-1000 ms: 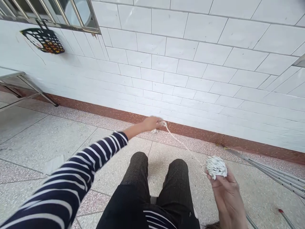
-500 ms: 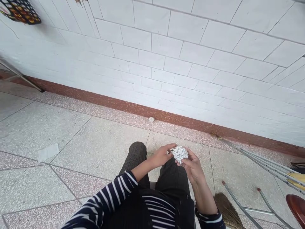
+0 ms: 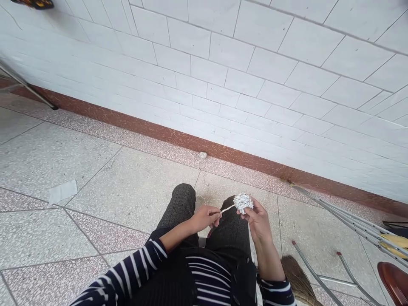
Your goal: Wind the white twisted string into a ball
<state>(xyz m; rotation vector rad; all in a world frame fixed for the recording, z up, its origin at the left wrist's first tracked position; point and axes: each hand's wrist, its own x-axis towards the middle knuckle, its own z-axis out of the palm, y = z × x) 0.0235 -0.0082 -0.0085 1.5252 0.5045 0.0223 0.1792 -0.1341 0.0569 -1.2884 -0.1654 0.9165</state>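
My right hand [image 3: 259, 219] holds a round white ball of cord [image 3: 243, 201] with dark flecks, its fingers curled round the right and lower side. From the ball a short stretch of twisted, cream-coloured cord [image 3: 228, 208] runs left to my left hand [image 3: 208, 216], which pinches it between thumb and fingers. Both hands are above my knees, over the dark trousers [image 3: 231, 229]. On the floor by the wall lies a small whitish ball [image 3: 202, 155], with a thin thread trailing from it toward me.
A white brick-patterned wall [image 3: 216, 85] with a red-brown skirting [image 3: 153, 133] rises ahead. To the right are metal poles [image 3: 347, 222], a curved metal frame [image 3: 336, 279] and a straw broom [image 3: 296, 276]. A pale patch [image 3: 63, 191] shows on the left floor.
My left hand has moved left and down from the ball, and a length of cord now stretches between it and the ball. My right hand still holds the ball. The view has tilted slightly.
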